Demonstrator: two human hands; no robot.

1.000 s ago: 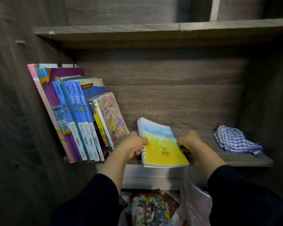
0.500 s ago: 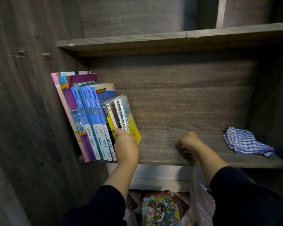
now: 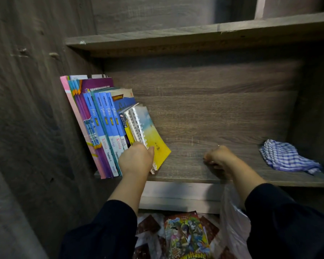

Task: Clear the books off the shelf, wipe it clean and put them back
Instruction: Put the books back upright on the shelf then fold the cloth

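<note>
The spiral notebook (image 3: pixel 153 135) is clamped by the left hand (image 3: pixel 136 159) against the books (image 3: pixel 101 126), so it stays upright; the right hand (image 3: pixel 218 157) is curled, holding nothing visible.

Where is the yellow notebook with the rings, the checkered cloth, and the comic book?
yellow notebook (image 3: pixel 154 136): head view, on its blue and yellow cover.
checkered cloth (image 3: pixel 286 157): head view, middle of the crumpled cloth on the shelf.
comic book (image 3: pixel 188 235): head view, on its colourful cover below the shelf.
</note>
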